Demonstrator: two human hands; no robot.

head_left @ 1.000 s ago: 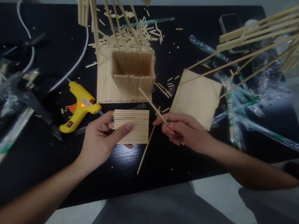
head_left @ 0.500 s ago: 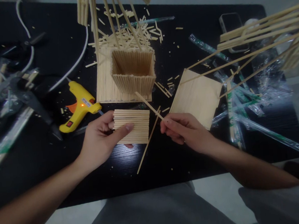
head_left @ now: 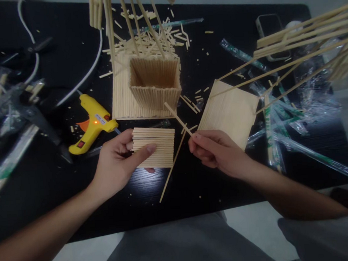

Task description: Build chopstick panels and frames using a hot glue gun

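Observation:
My left hand [head_left: 116, 161] is closed on a small panel of wooden sticks [head_left: 160, 145] laid side by side, thumb on top and fingers underneath. Between thumb and fingers, my right hand [head_left: 213, 149] pinches one thin wooden stick [head_left: 177, 118], which slants up and left, apart from the panel. A longer stick [head_left: 167, 183] lies on the table beneath the panel's right edge. Beyond the hands stands an open box of sticks [head_left: 156, 95] on a flat stick base [head_left: 121, 94]. A yellow glue gun [head_left: 93, 122] with a lit orange light lies left of the base.
A larger stick structure [head_left: 229, 114] with long struts leans at the right, near my right forearm. Cut stick pieces [head_left: 151, 41] are heaped behind the box. Pliers [head_left: 40, 121] and wrapped sticks lie left; plastic wrappers [head_left: 311, 152] and a phone [head_left: 270, 26] lie right.
My right hand has shifted slightly to the right with its stick, and the stick's tip has moved right too. My left hand and the panel have barely moved.

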